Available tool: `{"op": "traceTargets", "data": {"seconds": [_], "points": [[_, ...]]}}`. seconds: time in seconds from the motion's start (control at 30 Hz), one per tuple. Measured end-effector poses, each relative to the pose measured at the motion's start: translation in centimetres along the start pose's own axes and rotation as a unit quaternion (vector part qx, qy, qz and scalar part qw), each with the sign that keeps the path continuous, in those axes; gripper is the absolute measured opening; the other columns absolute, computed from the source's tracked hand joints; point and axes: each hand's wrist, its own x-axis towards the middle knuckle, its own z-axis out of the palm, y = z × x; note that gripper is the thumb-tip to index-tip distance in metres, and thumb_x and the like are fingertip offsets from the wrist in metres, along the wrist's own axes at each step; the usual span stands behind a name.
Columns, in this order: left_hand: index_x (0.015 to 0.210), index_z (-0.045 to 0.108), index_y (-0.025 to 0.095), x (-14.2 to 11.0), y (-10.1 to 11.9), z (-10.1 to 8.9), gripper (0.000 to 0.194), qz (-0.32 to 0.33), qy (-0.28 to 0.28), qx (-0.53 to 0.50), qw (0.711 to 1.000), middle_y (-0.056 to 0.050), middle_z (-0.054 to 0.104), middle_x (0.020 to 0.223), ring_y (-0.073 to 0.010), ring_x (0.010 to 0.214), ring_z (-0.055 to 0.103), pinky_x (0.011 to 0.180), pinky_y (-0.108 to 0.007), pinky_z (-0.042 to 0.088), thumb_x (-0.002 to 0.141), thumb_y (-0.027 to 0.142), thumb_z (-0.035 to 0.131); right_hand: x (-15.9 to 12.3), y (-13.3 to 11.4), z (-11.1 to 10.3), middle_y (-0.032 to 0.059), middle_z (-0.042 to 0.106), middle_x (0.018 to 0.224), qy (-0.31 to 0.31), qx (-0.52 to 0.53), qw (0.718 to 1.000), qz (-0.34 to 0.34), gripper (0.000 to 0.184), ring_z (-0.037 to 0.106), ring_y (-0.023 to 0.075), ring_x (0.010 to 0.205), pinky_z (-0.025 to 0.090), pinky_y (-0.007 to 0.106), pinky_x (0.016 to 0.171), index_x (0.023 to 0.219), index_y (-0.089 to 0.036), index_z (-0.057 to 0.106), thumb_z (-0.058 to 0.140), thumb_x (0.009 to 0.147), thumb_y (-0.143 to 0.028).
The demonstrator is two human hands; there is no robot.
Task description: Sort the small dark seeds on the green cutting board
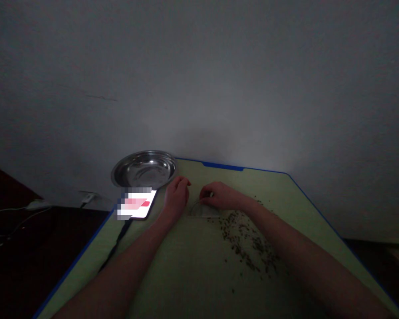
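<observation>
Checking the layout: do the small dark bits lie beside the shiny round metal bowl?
No: the small dark bits lie on the pale green tabletop, beside the right forearm.

On your left, a flat device with a brightly lit white screen [142, 209] lies on the table, pink and red patches showing and part of it pixelated. A black cable [119, 239] runs from its near end toward your near left. Your pale green tabletop [179, 266] has blue edging, with a wider blue strip [222, 166] at the far side. Beyond stands a plain grey wall [219, 66], marked by a thin dark scratch [101, 97] at left. Past the table's left edge you have a small white adapter [88, 199], thin white leads [6, 210] and dark floor [16, 270].
</observation>
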Motion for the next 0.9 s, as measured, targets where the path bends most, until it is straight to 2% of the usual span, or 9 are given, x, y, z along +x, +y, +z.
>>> {"op": "traceTargets", "data": {"seconds": [0.57, 0.9], "points": [[0.065, 0.049, 0.021, 0.0, -0.3, 0.0, 0.018, 0.018, -0.017, -0.003, 1.000, 0.008, 0.039, 0.040, -0.0089, 0.036, 0.034, 0.037, -0.023, 0.025, 0.078, 0.031, 0.045, -2.8, -2.5, 1.6, 0.0041, 0.074, 0.084, -0.053, 0.021, 0.997, -0.055, 0.014, 0.063, 0.0139, 0.071, 0.044, 0.023, 0.065, 0.089, -0.017, 0.073, 0.063, 0.080, -0.021], [0.065, 0.050, 0.020, -0.2, 0.1, 0.1, 0.017, 0.020, -0.016, 0.004, 1.000, 0.008, 0.039, 0.041, -0.0081, 0.036, 0.035, 0.036, -0.020, 0.026, 0.078, 0.029, 0.044, -5.7, -3.7, 1.4, 0.0041, 0.074, 0.082, -0.079, 0.038, 0.995, -0.044, 0.016, 0.061, 0.0127, 0.067, 0.043, 0.022, 0.061, 0.090, -0.016, 0.074, 0.062, 0.081, -0.024]]}}
